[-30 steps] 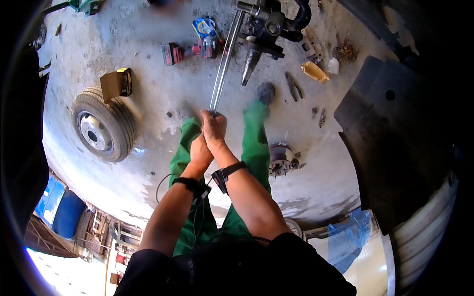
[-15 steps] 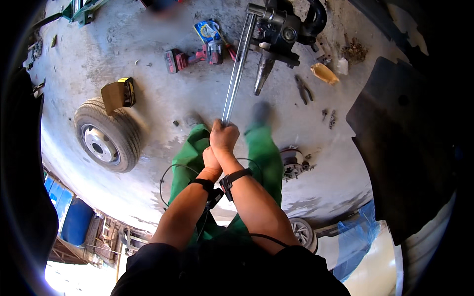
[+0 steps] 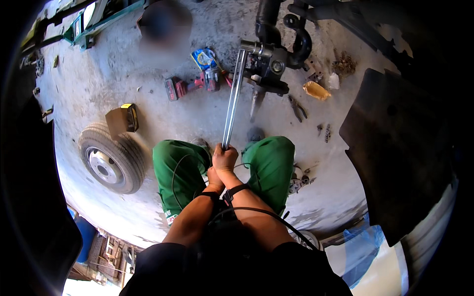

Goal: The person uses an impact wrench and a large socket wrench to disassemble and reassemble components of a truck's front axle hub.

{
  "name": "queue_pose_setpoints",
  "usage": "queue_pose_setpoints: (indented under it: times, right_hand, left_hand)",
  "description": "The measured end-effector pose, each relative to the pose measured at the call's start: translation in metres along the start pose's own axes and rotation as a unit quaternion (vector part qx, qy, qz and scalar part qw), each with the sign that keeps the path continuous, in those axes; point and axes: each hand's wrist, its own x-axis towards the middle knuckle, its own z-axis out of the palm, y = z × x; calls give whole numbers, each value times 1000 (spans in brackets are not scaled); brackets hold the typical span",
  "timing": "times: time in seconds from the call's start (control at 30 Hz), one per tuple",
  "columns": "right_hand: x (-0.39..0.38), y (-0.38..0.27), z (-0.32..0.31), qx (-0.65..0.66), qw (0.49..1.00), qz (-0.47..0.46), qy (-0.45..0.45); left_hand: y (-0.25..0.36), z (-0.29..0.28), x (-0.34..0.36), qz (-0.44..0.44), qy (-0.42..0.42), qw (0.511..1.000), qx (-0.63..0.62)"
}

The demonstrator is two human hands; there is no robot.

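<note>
My right hand (image 3: 224, 158) is closed around the near end of a long-handled socket wrench (image 3: 233, 101) with a shiny steel handle. Just below it, against its wrist, my left hand (image 3: 215, 178) is closed too, and the handle's end is hidden inside my grip. At the far end, the wrench's head meets the upper part of a dark, greasy steering knuckle (image 3: 273, 69). The knuckle's tapered spindle (image 3: 256, 102) points toward me. My green-trousered knees are bent on both sides of my hands.
Left lies a wheel with tyre (image 3: 111, 160), an opened carton (image 3: 123, 121) against it. A red cordless impact wrench (image 3: 195, 85), pliers (image 3: 297, 108) and a yellow tray (image 3: 316, 91) lie on the concrete. A dark panel (image 3: 395, 153) stands at right. Behind the knuckle are black suspension parts (image 3: 297, 42).
My knees have bent and spread as I sink lower. Both hands keep their grip on the wrench, and the whole scene, knuckle and wrench included, sits lower in view.
</note>
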Motion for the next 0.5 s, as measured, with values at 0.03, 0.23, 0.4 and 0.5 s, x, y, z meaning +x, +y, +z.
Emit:
queue_pose_setpoints:
  times: [0.03, 0.23, 0.4, 0.5]
  right_hand:
    - [-1, 3, 1, -6, 1000, -6, -2]
    - [-3, 1, -1, -24, 1000, -7, 4]
    - [21, 2, 12, 43, 997, 37, -58]
    - [22, 21, 29, 71, 996, -53, -31]
  left_hand:
    - [0, 0, -1, -27, -8, 999, -17]
    - [-8, 2, -4, -5, -22, 999, 40]
    - [-19, 14, 30, 45, 14, 999, 20]
    - [-43, 29, 57, 67, 29, 997, -13]
